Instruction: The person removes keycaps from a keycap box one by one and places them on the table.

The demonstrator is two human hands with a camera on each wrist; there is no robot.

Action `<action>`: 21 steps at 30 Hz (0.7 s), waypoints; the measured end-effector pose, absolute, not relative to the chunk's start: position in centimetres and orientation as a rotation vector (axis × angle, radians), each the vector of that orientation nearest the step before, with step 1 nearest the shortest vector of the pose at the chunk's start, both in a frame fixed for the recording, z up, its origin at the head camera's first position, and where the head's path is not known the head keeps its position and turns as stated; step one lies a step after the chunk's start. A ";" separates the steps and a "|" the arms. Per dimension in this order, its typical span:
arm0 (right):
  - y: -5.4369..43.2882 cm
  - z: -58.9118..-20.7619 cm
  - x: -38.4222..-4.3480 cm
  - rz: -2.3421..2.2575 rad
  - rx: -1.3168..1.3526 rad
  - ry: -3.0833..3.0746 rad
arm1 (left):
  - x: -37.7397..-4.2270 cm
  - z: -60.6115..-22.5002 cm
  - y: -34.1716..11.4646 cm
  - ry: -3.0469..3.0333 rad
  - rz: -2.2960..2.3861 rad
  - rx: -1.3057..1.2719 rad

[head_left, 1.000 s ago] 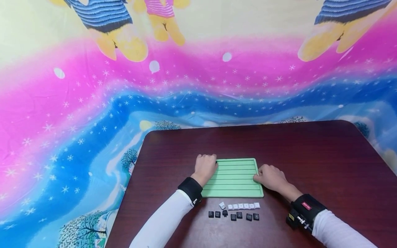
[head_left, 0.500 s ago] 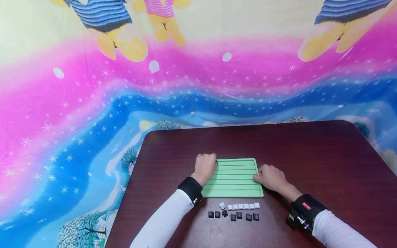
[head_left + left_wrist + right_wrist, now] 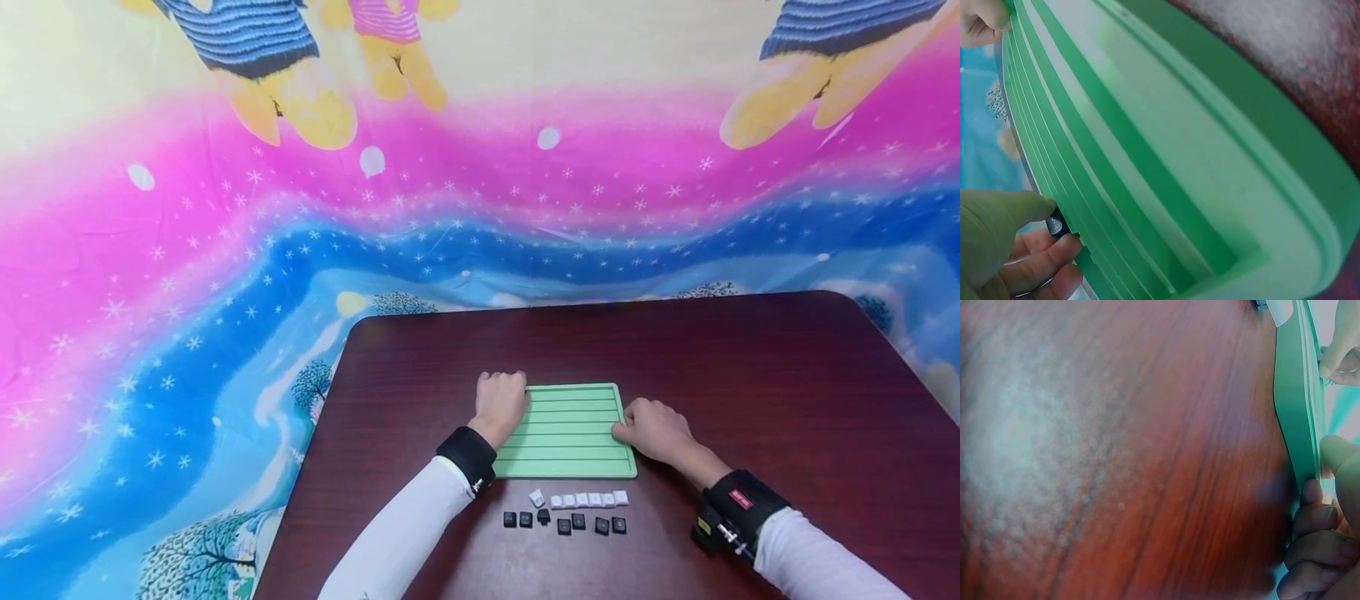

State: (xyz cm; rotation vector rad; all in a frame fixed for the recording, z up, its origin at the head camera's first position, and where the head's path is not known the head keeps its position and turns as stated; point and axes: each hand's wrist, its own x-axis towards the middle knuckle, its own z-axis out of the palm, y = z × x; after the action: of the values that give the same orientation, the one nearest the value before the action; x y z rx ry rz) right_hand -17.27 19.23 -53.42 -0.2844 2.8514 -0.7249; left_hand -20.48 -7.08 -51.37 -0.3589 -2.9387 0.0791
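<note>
A light green tray with ridged rows (image 3: 573, 433) lies on the table. My left hand (image 3: 501, 408) is over its far left corner. In the left wrist view, that hand's thumb and fingers pinch a small black keycap (image 3: 1057, 224) with a white marking, right at the ridges. On the opposite side, my right hand (image 3: 658, 432) grips the tray's right edge, thumb on top of the rim and the other fingers curled against its outer side. The left hand and forearm hide the tray's left side in the head view.
In front of the tray, a row of white keycaps (image 3: 589, 500) sits with one tilted white keycap (image 3: 537, 497) at its left end. Several black keycaps (image 3: 578, 521) lie loosely spaced nearer to me. The dark wooden table (image 3: 750, 367) ends at a printed cloth backdrop (image 3: 465, 183).
My left hand has shifted slightly to the right along the tray's far left corner. The right hand, the tray and the loose keycaps have stayed put.
</note>
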 end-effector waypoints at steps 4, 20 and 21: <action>19.3 -53.4 -17.3 -0.724 -0.279 2.838 | -20.5 -51.3 -7.1 -2.938 0.064 -0.353; 19.4 -53.9 -17.5 -0.708 -0.270 2.846 | -20.1 -50.3 -7.8 -2.861 0.009 -0.390; 19.4 -54.0 -17.5 -0.708 -0.271 2.849 | -20.0 -50.2 -7.9 -2.860 0.008 -0.395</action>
State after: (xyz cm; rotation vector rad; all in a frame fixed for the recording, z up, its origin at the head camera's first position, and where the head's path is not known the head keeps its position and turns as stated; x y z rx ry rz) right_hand -17.53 19.38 -53.96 -0.2710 2.8490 -0.7079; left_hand -20.05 -7.90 -50.21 -0.3952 -2.8598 0.0079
